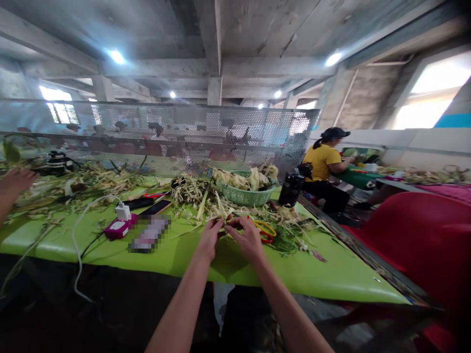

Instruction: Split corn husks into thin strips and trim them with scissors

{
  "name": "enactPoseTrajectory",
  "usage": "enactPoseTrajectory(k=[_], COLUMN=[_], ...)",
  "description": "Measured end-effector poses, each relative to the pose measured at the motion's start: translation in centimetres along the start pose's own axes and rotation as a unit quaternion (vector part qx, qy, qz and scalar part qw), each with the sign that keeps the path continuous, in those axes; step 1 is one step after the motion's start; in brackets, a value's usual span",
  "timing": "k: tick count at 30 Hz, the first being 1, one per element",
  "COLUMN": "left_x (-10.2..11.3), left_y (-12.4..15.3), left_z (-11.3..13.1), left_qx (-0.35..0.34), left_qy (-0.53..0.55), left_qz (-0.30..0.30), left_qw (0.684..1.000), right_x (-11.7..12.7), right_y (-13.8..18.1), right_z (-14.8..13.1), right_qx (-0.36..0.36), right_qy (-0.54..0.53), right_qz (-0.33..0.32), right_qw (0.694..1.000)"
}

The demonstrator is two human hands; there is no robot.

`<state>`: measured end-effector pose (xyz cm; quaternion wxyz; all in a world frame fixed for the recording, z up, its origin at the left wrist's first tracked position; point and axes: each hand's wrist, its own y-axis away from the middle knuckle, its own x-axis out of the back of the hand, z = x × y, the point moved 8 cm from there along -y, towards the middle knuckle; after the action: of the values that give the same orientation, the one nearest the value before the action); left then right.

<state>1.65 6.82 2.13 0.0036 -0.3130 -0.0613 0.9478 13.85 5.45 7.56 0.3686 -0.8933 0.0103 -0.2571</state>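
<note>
My left hand and my right hand meet over the green table, fingertips pinched together on a thin pale plant strip. Just beyond my right hand lie scissors with yellow and red handles. A heap of cut leaves and stems spreads behind my hands. A teal basket full of pale husks stands farther back.
Two phones, a white charger with cable and a pink device lie to the left. A co-worker's hand shows at the far left. A perforated metal screen backs the table. A person in yellow sits right; a red chair is close.
</note>
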Motion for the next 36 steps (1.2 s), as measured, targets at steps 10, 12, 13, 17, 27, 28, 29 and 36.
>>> enactPoseTrajectory(k=[10,12,13,17,27,28,29,36], left_x=[0.4,0.8,0.9,1.2,2.9,2.8,2.6,0.5], left_y=[-0.4,-0.6,-0.7,-0.8,-0.5,-0.5,-0.4,0.2], left_z=[-0.1,0.0,0.1,0.4,0.9,0.8,0.7,-0.7], left_qx=[-0.014,-0.029,-0.036,-0.057,-0.071,-0.061,-0.046,0.05], left_qy=[-0.075,-0.081,-0.084,-0.086,0.011,0.009,0.005,-0.035], left_qz=[0.021,0.041,0.048,0.058,0.128,0.122,0.112,0.017], left_qw=[0.997,0.995,0.995,0.993,0.989,0.991,0.993,0.998], right_x=[-0.2,-0.3,-0.4,-0.3,-0.6,-0.4,-0.2,-1.3], right_y=[0.3,0.3,0.4,0.3,0.5,0.5,0.4,0.1], right_z=[-0.4,-0.1,0.0,-0.2,0.0,0.3,0.6,3.0], right_qx=[0.003,-0.015,-0.018,-0.008,0.005,-0.004,-0.015,-0.129], right_qy=[0.051,0.028,0.028,0.084,0.092,0.068,0.038,-0.263], right_qz=[0.007,-0.002,-0.003,0.006,-0.013,-0.01,-0.002,-0.021], right_qw=[0.999,0.999,0.999,0.996,0.996,0.998,0.999,0.956])
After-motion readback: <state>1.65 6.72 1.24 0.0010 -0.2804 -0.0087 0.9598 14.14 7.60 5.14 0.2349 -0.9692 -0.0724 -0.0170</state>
